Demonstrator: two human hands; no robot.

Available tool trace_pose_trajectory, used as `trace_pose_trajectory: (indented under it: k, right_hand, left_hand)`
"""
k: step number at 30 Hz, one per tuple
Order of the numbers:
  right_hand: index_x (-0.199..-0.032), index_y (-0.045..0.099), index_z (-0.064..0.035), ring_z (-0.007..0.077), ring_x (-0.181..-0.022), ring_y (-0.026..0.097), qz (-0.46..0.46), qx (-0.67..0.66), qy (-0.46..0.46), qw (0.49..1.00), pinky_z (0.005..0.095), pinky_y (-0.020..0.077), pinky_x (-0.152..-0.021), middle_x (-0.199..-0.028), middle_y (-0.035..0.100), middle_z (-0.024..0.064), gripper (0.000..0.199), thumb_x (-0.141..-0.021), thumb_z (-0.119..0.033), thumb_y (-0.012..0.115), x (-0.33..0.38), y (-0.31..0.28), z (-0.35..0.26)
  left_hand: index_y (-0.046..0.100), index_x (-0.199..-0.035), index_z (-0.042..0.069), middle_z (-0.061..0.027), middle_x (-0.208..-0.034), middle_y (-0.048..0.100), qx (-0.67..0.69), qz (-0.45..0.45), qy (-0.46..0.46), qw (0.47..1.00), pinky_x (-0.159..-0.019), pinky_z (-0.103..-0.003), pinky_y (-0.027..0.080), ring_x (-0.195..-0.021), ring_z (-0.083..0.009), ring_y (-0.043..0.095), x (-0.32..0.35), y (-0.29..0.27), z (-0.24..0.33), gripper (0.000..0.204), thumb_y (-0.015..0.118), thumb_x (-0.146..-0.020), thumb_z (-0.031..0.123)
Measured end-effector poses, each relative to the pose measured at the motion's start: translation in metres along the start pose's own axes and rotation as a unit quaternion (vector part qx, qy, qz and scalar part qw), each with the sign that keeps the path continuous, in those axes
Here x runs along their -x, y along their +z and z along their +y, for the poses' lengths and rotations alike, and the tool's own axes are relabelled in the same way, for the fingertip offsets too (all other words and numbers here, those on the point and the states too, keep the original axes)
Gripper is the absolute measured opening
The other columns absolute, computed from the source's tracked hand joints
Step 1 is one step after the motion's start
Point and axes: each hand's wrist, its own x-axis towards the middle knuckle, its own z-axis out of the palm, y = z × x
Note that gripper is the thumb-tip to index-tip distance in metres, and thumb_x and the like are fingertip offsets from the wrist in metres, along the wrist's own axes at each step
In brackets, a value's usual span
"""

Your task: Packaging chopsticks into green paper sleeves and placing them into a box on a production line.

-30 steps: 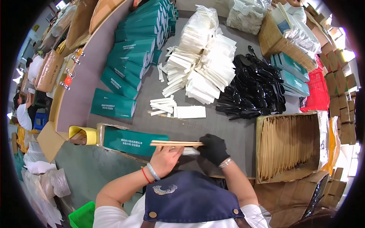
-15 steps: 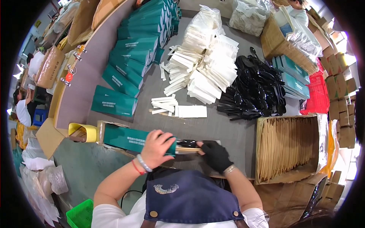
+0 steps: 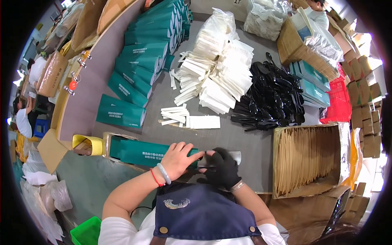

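At the left end of the desk [image 3: 255, 149], a yellow container [image 3: 97, 144] with thin wooden pieces inside stands just beside a low cardboard holder [image 3: 107, 145]. Behind them, green paper sleeves [image 3: 141, 61] lie overlapping in a long fanned row. One green sleeve [image 3: 136, 152] lies lengthwise at the desk's near edge, its left end in the holder and its right end under the person's left hand [image 3: 176, 159]. This bare hand lies over the sleeve with fingers bent; how firmly it grips cannot be told. Beyond it are a few loose white strips [image 3: 174, 114] and a large heap of white packets [image 3: 234, 67]. The right hand [image 3: 221, 170], in a black glove with bare fingertips, is at the sleeve's right end, fingers curled narrow; whether it holds anything cannot be told. A silvery strip [image 3: 235, 157] shows past it. Farther right are piled black spoons [image 3: 275, 96], then an open carton [image 3: 346, 147] of wooden sticks [image 3: 304, 157], with a red basket [image 3: 338, 100] behind.
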Motion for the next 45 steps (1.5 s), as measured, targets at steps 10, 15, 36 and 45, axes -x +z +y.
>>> trace_pose_trajectory:
  k: [10, 15, 36, 45]
  right_hand:
    - [-0.105, 0.061, -0.0109, 0.0279, -0.100, 0.057, 0.004, 0.187, 0.025, 0.982, 0.0418, 0.0402, -0.086, -0.101, 0.061, 0.0073, 0.056, -0.060, -0.037, 0.082, 0.003, -0.059, 0.004]
    - [-0.106, 0.060, -0.0113, 0.0276, -0.097, 0.057, 0.001, 0.218, 0.036, 0.975, 0.0417, 0.0390, -0.085, -0.100, 0.060, 0.0069, 0.056, -0.060, -0.035, 0.082, 0.008, -0.061, -0.006]
    - [-0.117, 0.060, -0.0092, 0.0331, -0.106, 0.056, -0.027, 0.078, -0.102, 0.991, 0.0457, 0.0411, -0.092, -0.112, 0.060, 0.0136, 0.066, -0.063, -0.039, 0.083, -0.023, 0.010, -0.016]
    - [-0.109, 0.058, -0.0002, 0.0285, -0.102, 0.057, 0.384, 0.156, 0.199, 0.888, 0.0369, 0.0449, -0.092, -0.110, 0.059, 0.0140, 0.032, -0.083, -0.015, 0.069, 0.121, -0.159, 0.183]
  left_hand:
    - [0.061, -0.093, 0.009, -0.0154, -0.106, 0.055, -0.015, -0.058, 0.022, 0.998, -0.084, -0.045, 0.048, -0.101, -0.0355, 0.054, -0.004, -0.064, -0.073, 0.041, 0.076, -0.056, 0.008]
    - [0.062, -0.113, 0.006, -0.0178, -0.134, 0.046, 0.026, 0.144, -0.179, 0.973, -0.103, -0.051, 0.036, -0.123, -0.0390, 0.042, 0.036, -0.013, -0.061, 0.061, 0.084, -0.059, 0.025]
    - [0.053, -0.130, 0.003, -0.0174, -0.138, 0.049, 0.165, 0.098, -0.274, 0.942, -0.109, -0.056, 0.025, -0.131, -0.0396, 0.039, 0.027, 0.020, -0.045, 0.077, 0.083, -0.066, 0.036]
    - [0.070, -0.081, 0.014, -0.0045, -0.087, 0.062, -0.001, 0.189, -0.203, 0.961, -0.074, -0.044, 0.044, -0.085, -0.0279, 0.057, -0.041, 0.025, -0.147, 0.005, 0.071, -0.077, 0.017]
